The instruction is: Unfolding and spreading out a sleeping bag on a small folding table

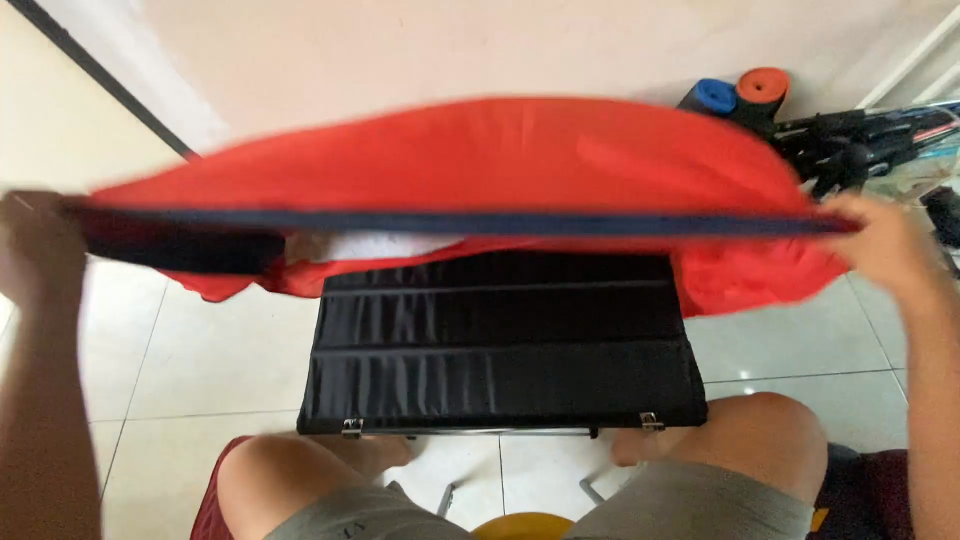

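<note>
**Red garment stretched wide over black folding board**

Nearest the camera: the person's bare knees [300, 480] and grey shorts [690, 505], seated, a yellow stool edge [522, 525] between the legs. Just beyond the knees, a black ribbed folding board [500, 350] lies flat on a small stand, metal clips at its near corners, over pale floor tiles [200, 360].

Above the board, the red garment [480, 165] with its dark navy hem [480, 222] is held taut, motion-blurred. Left hand [35, 245] is closed on the hem's left end, right hand [885, 245] is closed on the right end; hands wide apart, cloth spanning between them, hanging over the board's far edge, a bit of white fabric [370, 245] showing beneath.

Judgement: to do this well, keep the hem level and even tension on both sides, centre the cloth over the board, avoid bunching at the left, where red folds droop.

Far back: wall, a blue roll [715, 95] and an orange roll [763, 85], black tripod legs [850, 140] at right.
</note>
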